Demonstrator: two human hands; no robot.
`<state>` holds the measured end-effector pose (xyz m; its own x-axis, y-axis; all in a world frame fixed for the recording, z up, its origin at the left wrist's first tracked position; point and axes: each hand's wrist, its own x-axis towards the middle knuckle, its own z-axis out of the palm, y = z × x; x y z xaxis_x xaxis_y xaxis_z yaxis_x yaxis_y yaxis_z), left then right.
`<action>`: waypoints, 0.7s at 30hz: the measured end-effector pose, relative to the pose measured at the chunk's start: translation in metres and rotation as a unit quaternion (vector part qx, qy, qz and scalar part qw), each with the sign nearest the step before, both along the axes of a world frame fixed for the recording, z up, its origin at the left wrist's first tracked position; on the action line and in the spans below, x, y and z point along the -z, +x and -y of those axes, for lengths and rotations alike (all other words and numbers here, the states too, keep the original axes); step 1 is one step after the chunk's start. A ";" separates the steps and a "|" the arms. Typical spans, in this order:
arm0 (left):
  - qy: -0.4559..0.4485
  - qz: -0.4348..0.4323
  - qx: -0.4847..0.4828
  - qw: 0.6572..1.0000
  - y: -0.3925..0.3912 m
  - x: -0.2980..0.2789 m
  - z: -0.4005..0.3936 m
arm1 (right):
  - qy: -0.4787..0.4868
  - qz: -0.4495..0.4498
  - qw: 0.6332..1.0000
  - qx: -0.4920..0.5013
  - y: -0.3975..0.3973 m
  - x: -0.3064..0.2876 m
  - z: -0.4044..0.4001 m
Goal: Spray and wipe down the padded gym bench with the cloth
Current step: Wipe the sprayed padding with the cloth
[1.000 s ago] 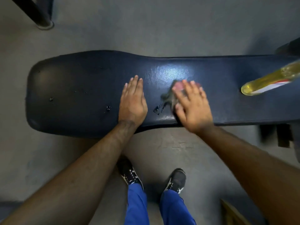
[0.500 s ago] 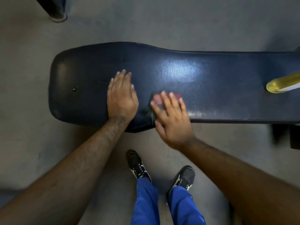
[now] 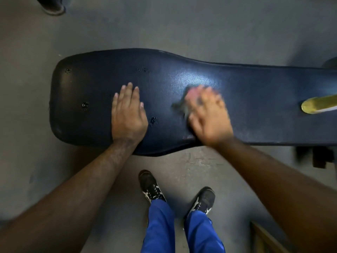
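The dark blue padded bench (image 3: 255,92) runs across the view, its wider rounded end at the left. My left hand (image 3: 127,114) lies flat on the pad, fingers apart, holding nothing. My right hand (image 3: 207,114) is blurred with motion and presses a pink and grey cloth (image 3: 184,105) onto the middle of the pad; most of the cloth is hidden under the palm. A bottle of yellow liquid (image 3: 317,105) lies on the pad at the right edge. Small wet droplets (image 3: 152,120) sit between my hands.
Grey concrete floor surrounds the bench. My feet in black shoes (image 3: 153,187) and blue trousers stand just in front of it. A dark post base (image 3: 52,6) stands top left, the bench frame (image 3: 317,157) hangs under the right side, and a wooden edge (image 3: 264,238) shows bottom right.
My right hand has swept the cloth from the near edge of the pad back to the right and toward the middle. My left hand stays flat on the pad.
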<state>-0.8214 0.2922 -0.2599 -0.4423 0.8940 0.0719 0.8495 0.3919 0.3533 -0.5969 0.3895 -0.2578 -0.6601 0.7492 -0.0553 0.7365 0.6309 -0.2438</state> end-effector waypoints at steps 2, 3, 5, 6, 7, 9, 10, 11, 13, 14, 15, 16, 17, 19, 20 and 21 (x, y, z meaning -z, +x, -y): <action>-0.005 -0.003 -0.004 1.000 0.001 0.000 0.001 | -0.021 -0.001 0.983 0.185 -0.029 -0.004 0.000; -0.005 -0.003 -0.004 1.000 0.001 -0.002 0.000 | -0.019 0.002 0.986 0.167 -0.042 -0.005 0.019; -0.010 -0.004 -0.008 1.000 0.001 -0.006 -0.001 | -0.037 0.013 0.998 -0.040 -0.044 -0.011 0.056; -0.015 -0.004 -0.008 1.000 0.001 -0.005 0.000 | -0.038 0.026 0.989 -0.141 -0.032 -0.012 0.053; -0.017 -0.005 -0.007 1.000 0.001 -0.004 0.000 | -0.018 0.028 0.980 -0.197 -0.022 -0.009 0.032; -0.014 -0.010 -0.006 1.000 0.001 -0.001 -0.001 | 0.011 0.025 0.995 -0.093 -0.023 -0.002 -0.020; -0.017 -0.012 -0.007 1.000 0.001 0.000 -0.001 | 0.000 0.016 0.999 0.030 -0.033 -0.004 -0.036; -0.018 -0.012 -0.008 1.000 0.000 0.001 0.000 | -0.014 0.015 0.991 0.131 -0.047 -0.004 -0.036; -0.014 -0.012 -0.008 1.000 0.000 -0.002 -0.001 | -0.018 0.022 0.994 0.109 -0.076 -0.009 -0.001; -0.012 -0.011 -0.008 1.000 -0.001 -0.003 0.000 | -0.033 0.020 0.999 0.025 -0.078 -0.012 0.016; -0.013 -0.008 -0.007 1.000 -0.001 -0.004 0.000 | -0.055 0.018 0.996 -0.061 -0.072 -0.012 0.022; -0.014 -0.004 -0.008 1.000 -0.001 -0.004 0.000 | -0.055 0.015 0.991 -0.123 -0.063 -0.013 0.009; -0.013 -0.003 -0.009 1.000 0.000 -0.003 0.000 | -0.042 0.010 0.992 -0.121 -0.060 -0.011 -0.015; -0.016 -0.007 -0.013 1.000 0.000 0.000 -0.001 | -0.052 0.002 0.998 0.036 -0.071 -0.011 -0.053; -0.020 -0.009 -0.012 1.000 0.000 0.001 -0.001 | -0.057 0.010 0.992 0.110 -0.085 -0.010 -0.054; -0.021 -0.012 -0.010 1.000 -0.001 0.001 -0.001 | -0.056 0.019 0.991 0.119 -0.102 -0.011 -0.043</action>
<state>-0.8225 0.2927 -0.2611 -0.4591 0.8872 0.0452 0.8492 0.4234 0.3156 -0.6986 0.4322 -0.2469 -0.4612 0.8711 -0.1688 0.8713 0.4086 -0.2718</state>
